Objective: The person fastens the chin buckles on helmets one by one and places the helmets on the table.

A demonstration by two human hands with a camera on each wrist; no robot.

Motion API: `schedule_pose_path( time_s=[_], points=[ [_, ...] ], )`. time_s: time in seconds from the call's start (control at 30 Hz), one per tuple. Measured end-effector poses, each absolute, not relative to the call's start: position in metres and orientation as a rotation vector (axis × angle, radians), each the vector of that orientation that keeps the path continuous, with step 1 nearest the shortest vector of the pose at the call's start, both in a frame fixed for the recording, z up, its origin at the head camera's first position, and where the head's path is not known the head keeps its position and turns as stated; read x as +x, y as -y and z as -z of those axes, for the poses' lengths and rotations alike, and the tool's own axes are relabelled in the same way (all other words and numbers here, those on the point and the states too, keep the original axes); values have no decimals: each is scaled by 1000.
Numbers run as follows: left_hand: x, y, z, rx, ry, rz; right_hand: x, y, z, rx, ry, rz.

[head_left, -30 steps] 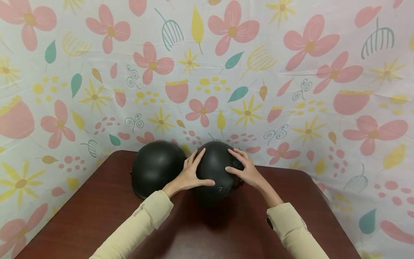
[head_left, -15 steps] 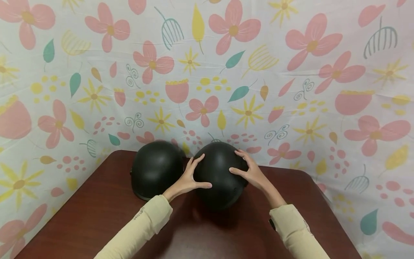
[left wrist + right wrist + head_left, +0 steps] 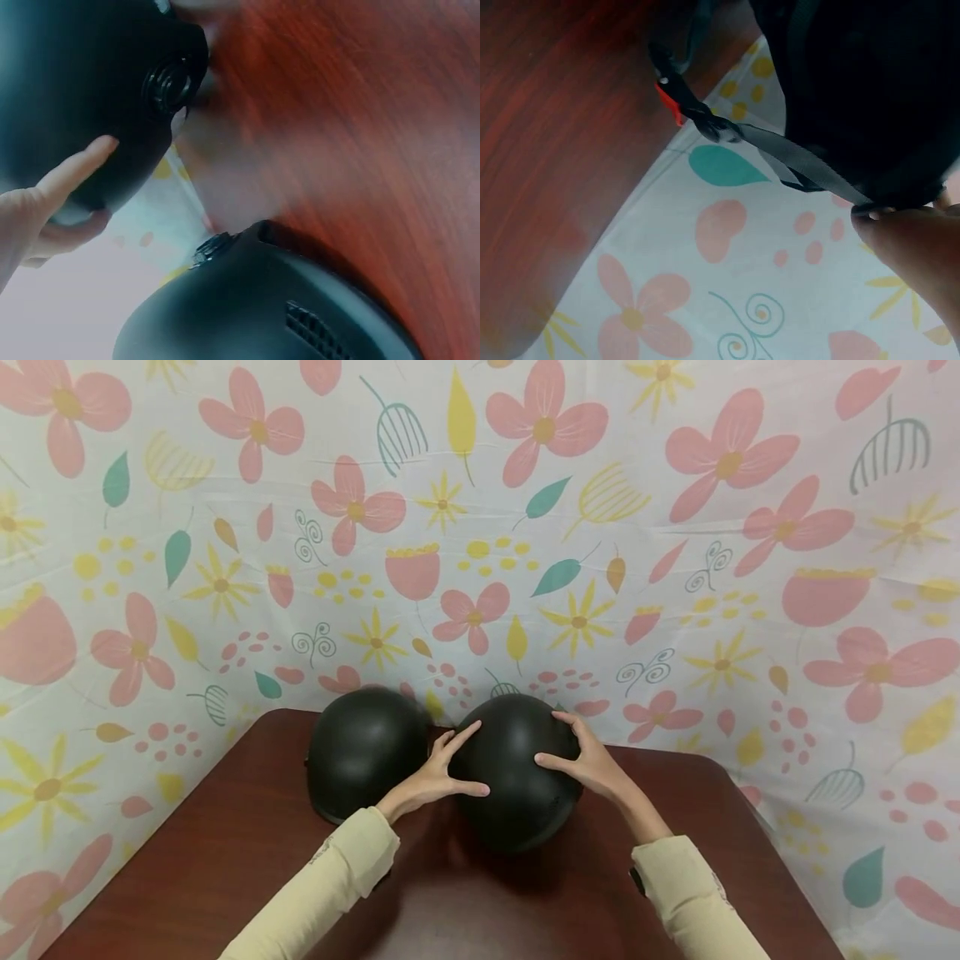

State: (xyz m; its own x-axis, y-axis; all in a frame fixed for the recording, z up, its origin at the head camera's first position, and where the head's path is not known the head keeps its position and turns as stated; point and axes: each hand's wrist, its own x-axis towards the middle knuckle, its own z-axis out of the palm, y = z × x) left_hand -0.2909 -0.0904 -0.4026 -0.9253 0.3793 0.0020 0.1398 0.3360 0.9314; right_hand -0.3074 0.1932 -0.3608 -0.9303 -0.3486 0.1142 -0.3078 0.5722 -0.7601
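Both hands cup the right helmet (image 3: 517, 777) btwn them: left hand (image 3: 435, 777) fingers spread on its left flank, right hand (image 3: 588, 760) opposite. Second helmet (image 3: 363, 760) just left of left fingers, on bench (image 3: 225, 860).

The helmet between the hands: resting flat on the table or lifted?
Lifted. The hands hold the helmet clear of the table; its strap dangles free in the right wrist view.

Two black helmets sit side by side on a dark red worktop (image 3: 225, 860) before a flower-print cloth (image 3: 675, 568). The left hand (image 3: 431, 777) and right hand (image 3: 588, 760), fingers (image 3: 461, 739) spread, cup the right helmet (image 3: 517, 777); the left helmet (image 3: 363, 747) rests just beside it.
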Motion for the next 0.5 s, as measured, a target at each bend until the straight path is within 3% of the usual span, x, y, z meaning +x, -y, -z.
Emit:
schedule_pose_path(
  time_s=[0.5],
  points=[
    [-292,75,435,409,-2135,-1811,-305,-209,377,-520,-2775,1240]
  ],
)
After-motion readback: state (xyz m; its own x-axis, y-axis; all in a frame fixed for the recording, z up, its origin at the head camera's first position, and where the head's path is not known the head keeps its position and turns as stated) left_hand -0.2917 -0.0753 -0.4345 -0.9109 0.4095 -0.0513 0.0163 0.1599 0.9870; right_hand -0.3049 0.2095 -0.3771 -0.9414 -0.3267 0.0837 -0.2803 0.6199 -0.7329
